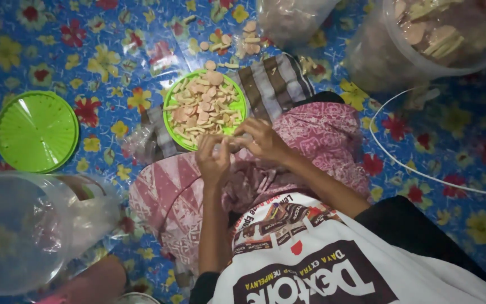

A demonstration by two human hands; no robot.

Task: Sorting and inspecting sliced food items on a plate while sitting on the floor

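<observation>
I'm looking down over the person's lap, and I'll take the green plastic bowl (204, 110) of pale crackers and stick-shaped snacks as my landmark. It sits on a striped cloth (274, 84) over the knees, tilted slightly toward the body. Both hands meet just at the bowl's near rim. The left hand (214, 159) has its fingers curled in, pinching a small clear plastic bag (233, 142) at its mouth; the right hand (264, 141) closes on the same bag from the other side. The bag is small and partly hidden by the fingers, so I cannot tell whether anything is inside it.

Left of the bowl, well apart, a green lid (36, 131) lies flat on the flowered blue mat (85, 34). Nearer the camera than that lid stands a large clear plastic container (15, 231). Beyond the bowl, a few loose crackers (220, 42) lie on the mat beside a clear bag of snacks (291, 19), and far right of the bowl is a big clear tub (423, 39) holding more.

My worry is the bowl: it rests on soft cloth over a knee, so a nudge from either wrist could tip it and spill snacks onto the mat. The thin bag could also slip from the pinch and drop its contents, given how little of it is gripped.
</observation>
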